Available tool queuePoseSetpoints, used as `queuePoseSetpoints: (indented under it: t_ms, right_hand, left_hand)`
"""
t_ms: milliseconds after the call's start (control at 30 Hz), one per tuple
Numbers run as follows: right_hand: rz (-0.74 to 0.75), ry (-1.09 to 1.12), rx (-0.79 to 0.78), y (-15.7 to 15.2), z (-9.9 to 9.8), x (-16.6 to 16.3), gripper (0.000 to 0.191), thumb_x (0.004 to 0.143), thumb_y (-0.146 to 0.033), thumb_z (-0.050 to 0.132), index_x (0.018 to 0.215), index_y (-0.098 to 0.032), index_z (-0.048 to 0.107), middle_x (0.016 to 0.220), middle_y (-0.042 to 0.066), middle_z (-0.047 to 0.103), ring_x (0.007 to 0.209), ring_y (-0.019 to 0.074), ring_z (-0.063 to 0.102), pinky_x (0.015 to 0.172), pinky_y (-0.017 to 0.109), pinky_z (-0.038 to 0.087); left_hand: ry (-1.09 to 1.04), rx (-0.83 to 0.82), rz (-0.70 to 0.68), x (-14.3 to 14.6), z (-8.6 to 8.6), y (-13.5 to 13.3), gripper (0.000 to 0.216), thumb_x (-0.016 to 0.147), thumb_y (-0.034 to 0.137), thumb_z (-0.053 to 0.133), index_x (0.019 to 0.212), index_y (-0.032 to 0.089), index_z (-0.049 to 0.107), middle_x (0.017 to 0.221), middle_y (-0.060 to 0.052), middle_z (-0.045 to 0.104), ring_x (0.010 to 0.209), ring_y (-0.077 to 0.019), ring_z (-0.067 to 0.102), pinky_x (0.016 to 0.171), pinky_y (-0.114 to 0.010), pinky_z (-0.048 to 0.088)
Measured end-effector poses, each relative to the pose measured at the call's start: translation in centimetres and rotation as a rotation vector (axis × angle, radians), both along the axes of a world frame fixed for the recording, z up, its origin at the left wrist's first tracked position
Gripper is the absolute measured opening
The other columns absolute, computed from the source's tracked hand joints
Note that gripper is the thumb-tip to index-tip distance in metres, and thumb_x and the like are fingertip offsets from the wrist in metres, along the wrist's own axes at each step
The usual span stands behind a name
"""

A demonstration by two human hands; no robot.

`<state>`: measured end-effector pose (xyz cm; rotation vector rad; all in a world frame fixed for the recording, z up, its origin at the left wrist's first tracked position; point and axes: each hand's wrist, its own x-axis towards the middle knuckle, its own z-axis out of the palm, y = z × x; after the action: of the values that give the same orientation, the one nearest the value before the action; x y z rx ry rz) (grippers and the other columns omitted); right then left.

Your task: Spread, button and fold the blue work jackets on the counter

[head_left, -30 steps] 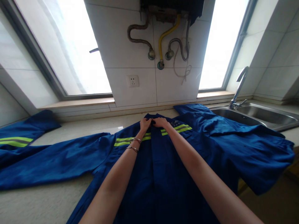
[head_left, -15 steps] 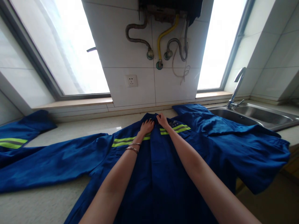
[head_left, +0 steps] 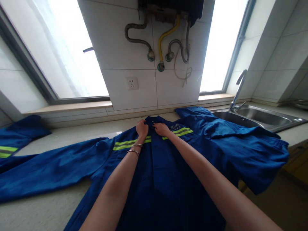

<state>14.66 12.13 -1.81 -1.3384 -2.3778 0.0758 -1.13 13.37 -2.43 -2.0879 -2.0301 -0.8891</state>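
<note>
A blue work jacket (head_left: 166, 179) with yellow-green reflective stripes lies spread front up on the countertop, one sleeve out to the left, the other bunched towards the sink. My left hand (head_left: 142, 129), with bracelets at the wrist, is closed on the left edge of the jacket's collar. Just right of it, my right hand (head_left: 161, 129) pinches the front opening below the collar, its fingertips close to a small pale spot that may be a button. A printed white logo (head_left: 175, 127) shows on the chest beside my right hand.
The pale countertop (head_left: 72, 131) runs along the tiled wall. At the right is a steel double sink (head_left: 271, 115) with a faucet (head_left: 238, 93). Hoses and a yellow pipe (head_left: 161, 45) hang above, near a wall socket (head_left: 132, 83). Another striped blue piece (head_left: 24, 131) lies far left.
My left hand has gone from lying with spread fingers to gripping the collar edge. My right hand has shifted slightly left and down. The collar now shows more open, and the view has shifted slightly.
</note>
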Motion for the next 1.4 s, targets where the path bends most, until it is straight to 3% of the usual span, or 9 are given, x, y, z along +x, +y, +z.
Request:
queuePoseSetpoints:
  t_ms: [133,333,467,600,700,867,1200,1300,1400]
  right_hand:
    - [-0.127,-0.039,0.172,-1.1,0.0,0.9,0.044,0.096,-0.025,0.036,0.136,-0.018,0.053,0.148,0.009,0.042,0.137,0.023,0.036,0.114,0.04,0.023]
    - [-0.314,-0.08,-0.139,0.1,-0.2,1.8,0.057,0.095,-0.052,0.037,0.143,-0.022,0.044,0.152,0.014,0.034,0.138,0.03,0.034,0.111,0.05,0.026]
    - [-0.364,-0.027,-0.025,1.5,2.0,5.6,0.046,0.099,-0.026,0.027,0.138,-0.019,0.051,0.137,0.011,0.055,0.125,0.0211,0.051,0.102,0.032,0.039]
    - [-0.374,-0.162,-0.056,2.1,4.2,11.8,0.035,0.093,-0.028,0.049,0.121,-0.019,0.066,0.124,0.011,0.064,0.118,0.0238,0.057,0.096,0.029,0.043]
    - [-0.366,-0.212,-0.09,1.8,4.5,15.0,0.025,0.088,-0.032,0.059,0.106,-0.022,0.074,0.113,0.009,0.07,0.109,0.0233,0.062,0.091,0.027,0.045]
    - [-0.494,-0.211,-0.034,1.5,4.3,16.9,0.034,0.098,-0.033,0.041,0.115,-0.021,0.069,0.115,0.014,0.068,0.109,0.0251,0.062,0.09,0.033,0.044]
    - [-0.706,-0.2,0.023,2.5,3.1,15.0,0.035,0.095,-0.023,0.04,0.118,-0.015,0.065,0.121,0.022,0.061,0.118,0.0326,0.052,0.096,0.045,0.037]
    - [-0.603,-0.149,0.126,2.1,3.3,12.3,0.038,0.095,-0.02,0.036,0.123,-0.012,0.061,0.129,0.023,0.054,0.124,0.0309,0.046,0.101,0.043,0.034]
    - [-0.367,-0.109,0.077,1.4,3.3,7.9,0.041,0.097,-0.028,0.034,0.127,-0.014,0.058,0.131,0.017,0.055,0.122,0.0272,0.048,0.101,0.037,0.038]
  left_hand:
    - [0.186,0.029,-0.078,1.0,-1.1,-0.9,0.04,0.083,0.014,0.044,0.116,0.008,0.065,0.145,-0.019,0.043,0.14,-0.0344,0.026,0.116,-0.052,0.016]
    - [0.094,-0.218,0.033,0.9,-1.9,-0.6,0.058,0.091,0.041,0.039,0.144,0.019,0.042,0.153,-0.017,0.031,0.139,-0.0473,0.02,0.106,-0.071,0.015]
    - [0.094,-0.081,-0.006,0.8,-0.9,-1.2,0.056,0.09,0.026,0.038,0.144,0.012,0.041,0.153,-0.018,0.031,0.141,-0.0399,0.021,0.111,-0.064,0.016]
    - [0.144,0.045,-0.328,1.2,-0.1,-1.7,0.054,0.091,0.018,0.032,0.145,0.016,0.042,0.154,-0.007,0.032,0.144,-0.019,0.023,0.119,-0.037,0.017]
    - [0.173,-0.176,-0.456,1.4,-0.2,-1.4,0.049,0.096,0.039,0.035,0.143,0.028,0.045,0.155,-0.004,0.032,0.144,-0.0227,0.024,0.117,-0.043,0.019]
    - [0.216,-0.333,-0.439,1.0,-0.9,-0.6,0.05,0.096,0.048,0.034,0.144,0.036,0.041,0.156,-0.004,0.029,0.144,-0.0286,0.022,0.114,-0.054,0.017]
    - [0.206,-0.143,-0.378,0.3,-0.6,-1.4,0.048,0.096,0.035,0.034,0.138,0.021,0.052,0.149,-0.009,0.041,0.14,-0.0228,0.031,0.116,-0.041,0.021]
    - [0.184,0.07,-0.199,0.4,-0.7,-1.7,0.044,0.093,0.023,0.035,0.13,0.016,0.059,0.147,-0.01,0.045,0.14,-0.0224,0.031,0.118,-0.041,0.017]
    - [0.198,0.032,-0.087,0.3,-1.1,-1.5,0.044,0.093,0.023,0.034,0.128,0.015,0.06,0.147,-0.014,0.043,0.141,-0.03,0.028,0.115,-0.054,0.018]
